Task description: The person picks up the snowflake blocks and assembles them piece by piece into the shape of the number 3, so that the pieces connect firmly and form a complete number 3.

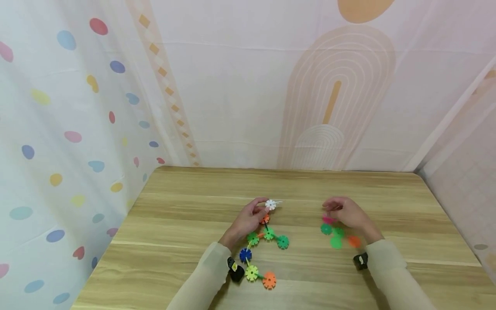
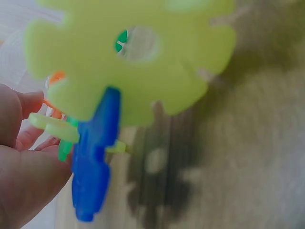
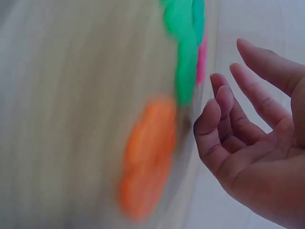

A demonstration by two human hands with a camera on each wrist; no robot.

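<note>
Closest to the lens, a yellow notched plastic disc (image 2: 136, 57) is seen slotted to a blue notched disc (image 2: 93, 162), both part of a chain of joined plastic snowflake discs (image 1: 260, 249) laid flat on the light wooden table (image 1: 407, 202). Its far end, topped by a white disc (image 1: 270, 205), is pinched by the left hand (image 1: 248, 220). Nothing is held by the right hand (image 1: 348, 214), fingers loosely curled beside loose pink, green and orange discs (image 1: 336, 234).
</note>
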